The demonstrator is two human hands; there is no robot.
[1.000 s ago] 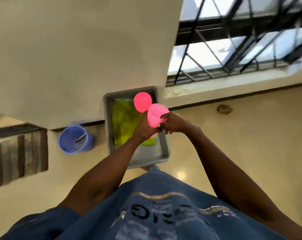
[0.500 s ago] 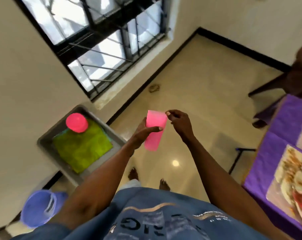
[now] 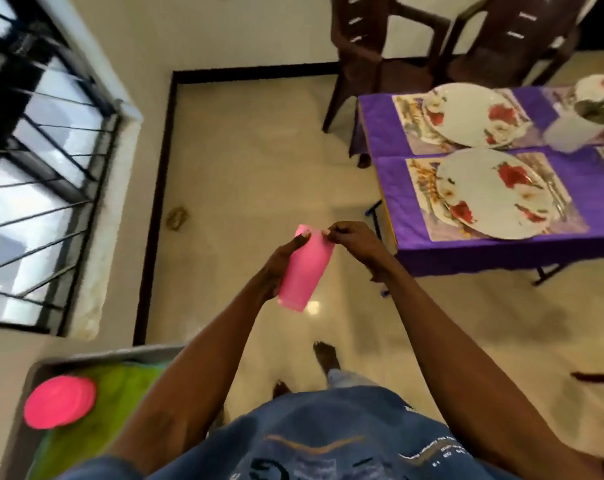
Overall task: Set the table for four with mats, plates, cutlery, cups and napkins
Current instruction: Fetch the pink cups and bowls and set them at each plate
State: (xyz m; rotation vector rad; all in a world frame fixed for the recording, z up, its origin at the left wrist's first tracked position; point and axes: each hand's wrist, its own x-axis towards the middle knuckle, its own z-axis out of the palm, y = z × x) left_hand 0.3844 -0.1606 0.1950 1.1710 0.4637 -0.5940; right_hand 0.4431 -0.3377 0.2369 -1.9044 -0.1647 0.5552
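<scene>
The view has swung from the window toward the desk (image 3: 494,252), now near the hands.
Left hand (image 3: 276,268) wraps its grip round the tilted pink cup (image 3: 305,270) above the floor; right hand (image 3: 354,242) pinches its rim. Grey tray (image 3: 34,372) holds green cloth (image 3: 120,386) and another pink cup (image 3: 60,401).

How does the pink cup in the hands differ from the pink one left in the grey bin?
The held pink cup is off the ground, tilted, its side showing; the pink cup in the bin rests on green cloth, showing a round face. The left hand grips one; nothing touches the other. Both are bright pink.
</scene>
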